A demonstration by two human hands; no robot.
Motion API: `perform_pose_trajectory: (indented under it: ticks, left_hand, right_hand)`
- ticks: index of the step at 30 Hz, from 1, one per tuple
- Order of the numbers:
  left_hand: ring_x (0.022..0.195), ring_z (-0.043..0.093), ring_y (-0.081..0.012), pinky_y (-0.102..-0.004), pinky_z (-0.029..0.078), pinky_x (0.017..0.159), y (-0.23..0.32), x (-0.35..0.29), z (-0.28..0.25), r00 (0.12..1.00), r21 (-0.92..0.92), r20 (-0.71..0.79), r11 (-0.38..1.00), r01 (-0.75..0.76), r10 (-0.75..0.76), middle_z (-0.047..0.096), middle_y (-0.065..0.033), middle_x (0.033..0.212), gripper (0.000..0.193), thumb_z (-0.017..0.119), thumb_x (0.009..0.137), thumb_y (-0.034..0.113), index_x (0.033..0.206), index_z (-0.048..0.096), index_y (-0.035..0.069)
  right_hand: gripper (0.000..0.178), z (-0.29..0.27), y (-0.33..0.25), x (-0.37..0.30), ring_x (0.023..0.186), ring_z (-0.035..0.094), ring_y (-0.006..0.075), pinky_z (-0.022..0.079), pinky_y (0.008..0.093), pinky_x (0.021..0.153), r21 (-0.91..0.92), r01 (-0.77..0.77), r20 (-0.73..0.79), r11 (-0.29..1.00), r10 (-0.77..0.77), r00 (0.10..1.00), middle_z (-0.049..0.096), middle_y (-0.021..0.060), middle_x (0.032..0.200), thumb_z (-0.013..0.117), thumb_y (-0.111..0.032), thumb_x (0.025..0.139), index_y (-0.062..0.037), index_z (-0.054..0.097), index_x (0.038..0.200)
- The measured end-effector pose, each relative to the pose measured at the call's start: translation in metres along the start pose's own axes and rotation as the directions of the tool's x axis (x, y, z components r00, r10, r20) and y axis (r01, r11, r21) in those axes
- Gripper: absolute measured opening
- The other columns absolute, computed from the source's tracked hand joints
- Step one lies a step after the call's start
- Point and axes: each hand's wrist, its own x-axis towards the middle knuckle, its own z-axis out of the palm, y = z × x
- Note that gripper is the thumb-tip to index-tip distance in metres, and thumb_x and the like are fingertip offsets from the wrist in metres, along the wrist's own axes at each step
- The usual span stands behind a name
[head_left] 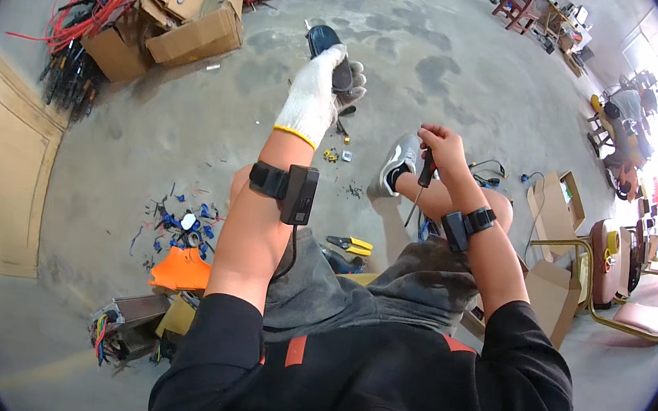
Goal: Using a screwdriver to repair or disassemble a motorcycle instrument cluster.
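Observation:
My left hand, in a white knit glove with a yellow cuff, is held out ahead with its fingers wrapped around a dark, rounded, elongated device. Something thin and light-coloured sticks out of the device's far end; its exact kind is unclear. To the right, my bare right hand grips a screwdriver by its dark handle, the thin metal shaft slanting down toward my leg. The screwdriver's tip is apart from the device. On the floor below the left hand lie small yellow and white parts and dark scraps.
Yellow-and-black wire strippers lie by my legs. Left of me are blue connector pieces, an orange sheet and a metal box with wires. Cardboard boxes stand far left, a gold-framed chair at right.

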Motion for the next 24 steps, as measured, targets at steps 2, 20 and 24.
perform_pose_trajectory:
  ticks: [2,20,24]
  left_hand:
    - [0.072,0.069,-0.0236,-0.0395,0.058,0.062,-0.009,0.002,0.004,1.0,0.037,0.019,0.999,-0.002,0.002,0.07,-0.0104,0.089,0.019,0.061,0.099,0.029,0.103,0.059,0.011]
    - [0.078,0.071,-0.0262,-0.0431,0.06,0.067,-0.056,-0.076,0.008,0.991,0.083,0.058,0.99,0.114,-0.119,0.07,-0.0114,0.092,0.029,0.058,0.101,0.035,0.112,0.059,0.008]
    - [0.082,0.07,-0.0243,-0.0429,0.06,0.07,-0.07,-0.067,0.001,0.993,0.154,0.09,0.986,0.059,-0.073,0.069,-0.0105,0.097,0.041,0.054,0.102,0.048,0.12,0.057,0.012]
  right_hand:
    - [0.03,-0.002,-0.018,-0.01,0.059,0.06,0.0131,0.049,0.027,0.053,0.014,0.015,0.006,1.0,-0.015,1.0,0.067,0.0061,0.079,0.073,-0.019,0.09,0.0018,0.069,0.111]
    - [0.023,0.027,-0.068,-0.094,0.064,0.06,0.0092,0.049,0.0246,0.058,0.173,0.224,0.139,0.959,-0.249,0.959,0.065,0.0016,0.078,0.075,-0.016,0.091,0.0006,0.068,0.105]
    - [0.022,0.049,-0.067,-0.099,0.063,0.059,0.0084,0.048,0.0238,0.058,0.313,0.254,0.097,0.915,-0.297,0.95,0.067,0.0028,0.079,0.076,-0.014,0.09,0.0019,0.069,0.104]
